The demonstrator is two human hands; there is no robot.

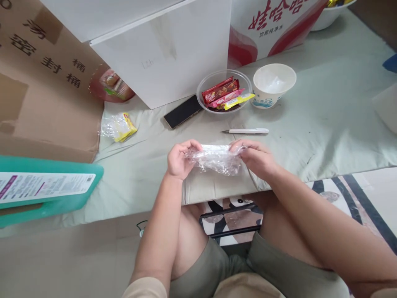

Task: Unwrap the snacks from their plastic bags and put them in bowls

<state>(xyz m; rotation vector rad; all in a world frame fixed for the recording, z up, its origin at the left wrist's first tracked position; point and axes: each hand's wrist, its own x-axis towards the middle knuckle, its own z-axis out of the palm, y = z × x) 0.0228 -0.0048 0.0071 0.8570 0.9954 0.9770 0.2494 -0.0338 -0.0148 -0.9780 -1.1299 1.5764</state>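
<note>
A crinkled clear plastic wrapper [217, 159] is stretched between both hands just above the near edge of the cloth-covered table [325, 124]. My left hand [180, 159] pinches its left end. Its right end is pinched by my right hand [256, 157]. Beyond the hands lies a white pen [246, 130]. Farther back stands a clear plastic bowl [201, 89] holding several wrapped snack bars [225, 93].
A white paper cup [273, 85] stands right of the bowl, a dark phone [182, 111] left of it. A yellow-and-clear wrapper [119, 127] lies at the left. A white box [167, 49], cardboard [40, 82] and a teal box [46, 188] crowd the back and left.
</note>
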